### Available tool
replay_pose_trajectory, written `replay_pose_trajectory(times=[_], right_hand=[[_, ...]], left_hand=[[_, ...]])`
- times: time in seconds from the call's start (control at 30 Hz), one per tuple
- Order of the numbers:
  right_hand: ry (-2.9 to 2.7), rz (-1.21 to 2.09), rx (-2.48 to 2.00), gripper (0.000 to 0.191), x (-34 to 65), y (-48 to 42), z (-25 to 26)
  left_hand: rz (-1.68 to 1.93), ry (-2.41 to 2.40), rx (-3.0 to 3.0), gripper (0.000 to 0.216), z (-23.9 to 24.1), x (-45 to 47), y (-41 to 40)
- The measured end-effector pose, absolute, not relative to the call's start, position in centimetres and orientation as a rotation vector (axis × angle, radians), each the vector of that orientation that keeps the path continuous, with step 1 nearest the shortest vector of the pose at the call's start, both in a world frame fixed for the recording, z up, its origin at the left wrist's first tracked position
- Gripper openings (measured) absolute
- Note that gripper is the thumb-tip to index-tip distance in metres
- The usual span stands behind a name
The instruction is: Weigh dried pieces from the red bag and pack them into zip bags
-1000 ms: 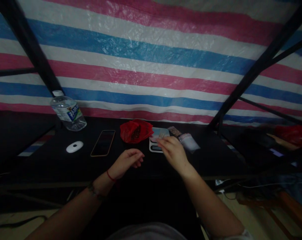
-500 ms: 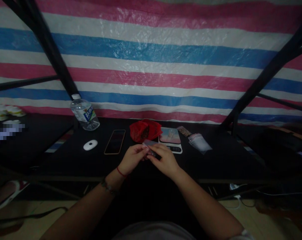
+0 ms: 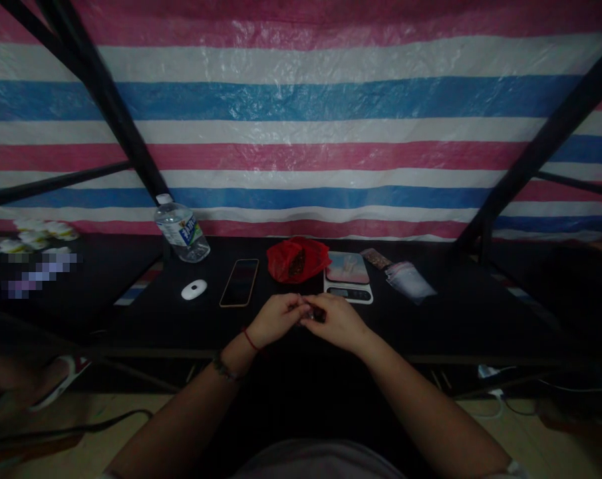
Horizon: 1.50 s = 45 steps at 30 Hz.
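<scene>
My left hand (image 3: pixel 277 317) and my right hand (image 3: pixel 339 322) meet just above the front part of the black table, fingertips pinched together. Between them is a small clear plastic bag (image 3: pixel 310 316), mostly covered by the fingers; its contents cannot be made out. Behind my hands lies an open red plastic bag (image 3: pixel 295 261) with brownish bits inside. To its right a white kitchen scale (image 3: pixel 347 266) carries a small pale item on its platform. Further right are a small packet of brown pieces (image 3: pixel 376 259) and a stack of clear zip bags (image 3: pixel 409 282).
A phone (image 3: pixel 239 283), a white round disc-like object (image 3: pixel 193 289) and a clear water bottle (image 3: pixel 182 231) stand or lie to the left. White bottles (image 3: pixel 46 231) sit at the far left. Black frame posts rise on both sides before a striped tarp (image 3: pixel 320 156). Another person's foot shows lower left.
The clear bag's upper part, which stuck up above my fingers, is now down between my closed hands. The whole view has shifted slightly, with the table things appearing further right.
</scene>
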State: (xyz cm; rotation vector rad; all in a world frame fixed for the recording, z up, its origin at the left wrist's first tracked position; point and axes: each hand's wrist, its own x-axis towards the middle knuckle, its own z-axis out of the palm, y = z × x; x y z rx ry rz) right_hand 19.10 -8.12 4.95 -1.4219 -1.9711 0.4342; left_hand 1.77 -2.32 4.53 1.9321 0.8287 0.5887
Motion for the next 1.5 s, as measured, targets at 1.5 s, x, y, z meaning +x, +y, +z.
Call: replay_pose_trajectory(times=[1.5], right_hand=[[-2.162,0.509,-1.469,0.024,20.4,-7.4,3.7]], left_hand=[[0.653,0.71,2.651,0.082,5.2,1.5,-3.5]])
